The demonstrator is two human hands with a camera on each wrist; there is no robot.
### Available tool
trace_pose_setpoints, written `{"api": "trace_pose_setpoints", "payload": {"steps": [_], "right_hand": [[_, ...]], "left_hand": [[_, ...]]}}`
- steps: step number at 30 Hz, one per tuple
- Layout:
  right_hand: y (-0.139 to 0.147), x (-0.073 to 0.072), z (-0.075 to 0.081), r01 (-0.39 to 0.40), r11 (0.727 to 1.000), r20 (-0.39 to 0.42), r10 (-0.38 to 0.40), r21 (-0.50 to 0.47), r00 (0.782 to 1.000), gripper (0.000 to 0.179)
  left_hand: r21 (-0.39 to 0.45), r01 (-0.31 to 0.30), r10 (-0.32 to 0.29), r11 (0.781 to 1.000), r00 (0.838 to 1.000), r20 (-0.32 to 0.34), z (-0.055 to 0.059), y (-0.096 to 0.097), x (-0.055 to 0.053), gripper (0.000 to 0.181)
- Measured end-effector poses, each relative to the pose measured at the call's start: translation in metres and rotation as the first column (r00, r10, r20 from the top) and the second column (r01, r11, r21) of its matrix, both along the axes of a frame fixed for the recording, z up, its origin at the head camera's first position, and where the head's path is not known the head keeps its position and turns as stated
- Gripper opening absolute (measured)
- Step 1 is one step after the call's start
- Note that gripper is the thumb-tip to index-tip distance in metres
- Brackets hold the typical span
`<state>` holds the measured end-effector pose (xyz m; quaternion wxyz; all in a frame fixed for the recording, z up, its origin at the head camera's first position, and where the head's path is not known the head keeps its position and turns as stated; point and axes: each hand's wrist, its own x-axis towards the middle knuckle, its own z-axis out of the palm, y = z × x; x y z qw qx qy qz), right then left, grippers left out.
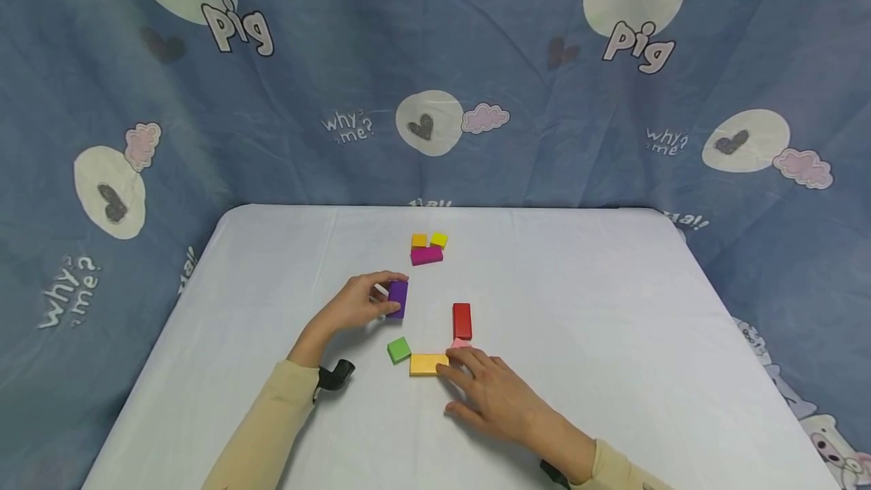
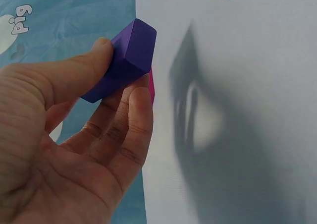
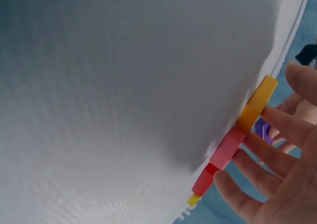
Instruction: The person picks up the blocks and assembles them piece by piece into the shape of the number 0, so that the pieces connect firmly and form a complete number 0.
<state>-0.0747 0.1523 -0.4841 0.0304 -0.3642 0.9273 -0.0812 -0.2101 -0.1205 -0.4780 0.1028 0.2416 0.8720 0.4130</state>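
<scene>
Between thumb and fingers, my left hand (image 1: 357,302) pinches a purple block (image 1: 398,299), tilted and held above the table in the left wrist view. My right hand (image 1: 503,403) has its fingers loosely extended over a row of blocks. Its fingertips lie at the yellow-orange block (image 1: 425,365) and the pink block (image 1: 461,343), partly covering both; whether they touch I cannot tell. Beyond the pink block lies a red block (image 1: 462,321), end towards it. A green block (image 1: 399,350) sits turned at the left corner of the yellow-orange one.
Farther back on the white table (image 1: 578,286) lies a magenta block (image 1: 426,255), with an orange block (image 1: 419,241) and a yellow block (image 1: 438,240) behind it. A blue patterned cloth (image 1: 517,165) hangs around the table's back and sides.
</scene>
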Motion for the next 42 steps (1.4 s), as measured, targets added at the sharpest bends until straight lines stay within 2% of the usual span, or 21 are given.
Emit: {"api": "trace_pose_setpoints", "payload": {"steps": [9, 15, 23, 29, 36, 42], "right_hand": [[0.0, 0.0, -0.001, -0.004, 1.0, -0.01, 0.004, -0.003, 1.0, 0.052], [-0.001, 0.0, 0.0, 0.0, 1.0, -0.002, 0.0, -0.005, 1.0, 0.052], [-0.001, -0.001, -0.001, 0.005, 1.0, 0.006, -0.005, -0.002, 1.0, 0.053], [0.0, -0.001, -0.001, 0.001, 1.0, -0.018, -0.001, 0.002, 1.0, 0.052], [-0.001, 0.0, 0.0, -0.001, 1.0, -0.019, 0.001, -0.004, 1.0, 0.052], [0.0, 0.0, 0.0, -0.005, 1.0, -0.029, 0.004, -0.007, 1.0, 0.052]], "left_hand": [[-0.001, 0.02, -0.02, 1.0, 1.0, 0.022, -0.011, 0.0, 0.003, 0.045], [-0.014, 0.006, -0.005, 1.0, 0.999, 0.045, -0.013, 0.002, 0.006, 0.046], [-0.012, 0.003, -0.003, 1.0, 0.999, 0.044, -0.015, 0.004, 0.009, 0.046], [-0.019, -0.003, 0.003, 1.0, 1.0, 0.03, -0.016, 0.004, 0.009, 0.046], [-0.051, -0.002, 0.001, 0.999, 0.999, -0.032, -0.019, 0.003, 0.011, 0.046], [-0.087, -0.03, 0.024, 0.996, 0.997, -0.069, -0.021, 0.002, 0.013, 0.045]]}}
